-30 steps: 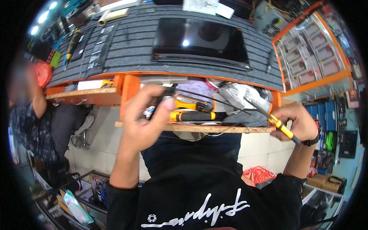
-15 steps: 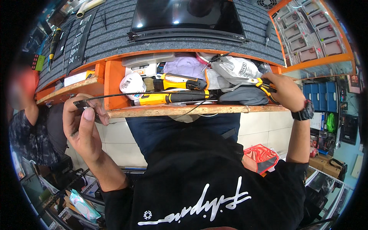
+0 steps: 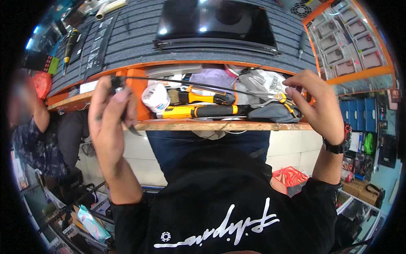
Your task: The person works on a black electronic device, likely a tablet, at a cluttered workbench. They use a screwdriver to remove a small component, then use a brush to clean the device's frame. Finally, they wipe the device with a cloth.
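Left hand [image 3: 108, 116] pinching a black cable [image 3: 169, 80] above an open drawer [image 3: 177, 126]; right hand [image 3: 323, 103] loosely spread, holding nothing visible.
The cable stretches rightward over the drawer's contents; the right fingertips hover near a yellow-and-black-handled tool [image 3: 290, 106] by gray fabric [image 3: 264, 79].

Left of the open drawer [image 3: 253, 126], a person's head [image 3: 21, 97] is blurred, and the end of a thin black strip [image 3: 182, 81] is partly covered by the left hand [image 3: 111, 114]. The drawer's right end is partly hidden by the right hand [image 3: 316, 99]; beyond it, a dark panel [image 3: 215, 25] is cut off above.
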A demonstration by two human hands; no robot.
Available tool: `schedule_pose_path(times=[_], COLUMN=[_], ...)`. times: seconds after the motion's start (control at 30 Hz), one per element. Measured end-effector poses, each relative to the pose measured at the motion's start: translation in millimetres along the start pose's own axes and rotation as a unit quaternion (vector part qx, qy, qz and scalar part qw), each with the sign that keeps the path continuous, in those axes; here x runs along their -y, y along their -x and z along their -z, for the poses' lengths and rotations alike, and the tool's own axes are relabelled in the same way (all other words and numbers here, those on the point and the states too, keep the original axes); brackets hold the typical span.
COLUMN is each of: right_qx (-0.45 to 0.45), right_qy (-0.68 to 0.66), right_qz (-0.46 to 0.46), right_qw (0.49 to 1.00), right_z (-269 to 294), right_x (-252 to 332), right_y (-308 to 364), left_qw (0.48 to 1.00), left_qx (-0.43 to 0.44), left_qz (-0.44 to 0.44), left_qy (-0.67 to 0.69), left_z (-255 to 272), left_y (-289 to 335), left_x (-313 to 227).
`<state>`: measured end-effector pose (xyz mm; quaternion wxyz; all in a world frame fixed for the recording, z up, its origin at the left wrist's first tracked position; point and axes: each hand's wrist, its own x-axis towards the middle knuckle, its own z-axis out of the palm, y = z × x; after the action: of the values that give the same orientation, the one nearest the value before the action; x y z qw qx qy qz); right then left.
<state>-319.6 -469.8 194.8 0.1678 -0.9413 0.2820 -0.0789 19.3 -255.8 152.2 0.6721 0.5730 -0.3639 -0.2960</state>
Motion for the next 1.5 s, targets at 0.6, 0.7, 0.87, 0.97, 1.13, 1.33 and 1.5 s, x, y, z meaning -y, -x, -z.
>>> schedule_pose_path(times=[0.6,0.7,0.87,0.97,1.13,1.33,1.5], right_qx=[-0.003,0.051,0.041,0.03,0.001,-0.058,-0.076], right_qy=[-0.325,-0.414,-0.425,-0.45,-0.499,-0.556,-0.583], right_qz=[0.141,0.129,0.152,0.049,0.064,-0.001,0.003], right_qw=[0.935,0.9,0.891,0.891,0.864,0.829,0.809], right_z=[-42.9,-43.6,-31.5,-15.6,7.2,8.9,7.4], right_x=[111.5,112.8,109.1,93.9,53.5,19.4,-0.9], right_y=[-142.7,-151.0,-154.3,-152.8,-150.8,-142.4,-129.1], left_qw=[0.99,0.991,0.979,0.974,0.966,0.974,0.983], left_qx=[0.132,0.132,0.202,0.228,0.247,0.206,0.162], left_qz=[0.039,0.029,0.012,0.017,0.07,0.085,0.068], left_qy=[0.009,-0.008,0.03,0.0,-0.035,0.048,0.057], left_z=[-32.8,-32.4,-5.6,26.9,80.9,95.4,92.1], left_y=[-24.4,-25.4,-36.5,-39.3,-20.2,1.2,5.0], left_x=[-4.3,-3.0,4.9,10.6,19.1,36.5,42.1])
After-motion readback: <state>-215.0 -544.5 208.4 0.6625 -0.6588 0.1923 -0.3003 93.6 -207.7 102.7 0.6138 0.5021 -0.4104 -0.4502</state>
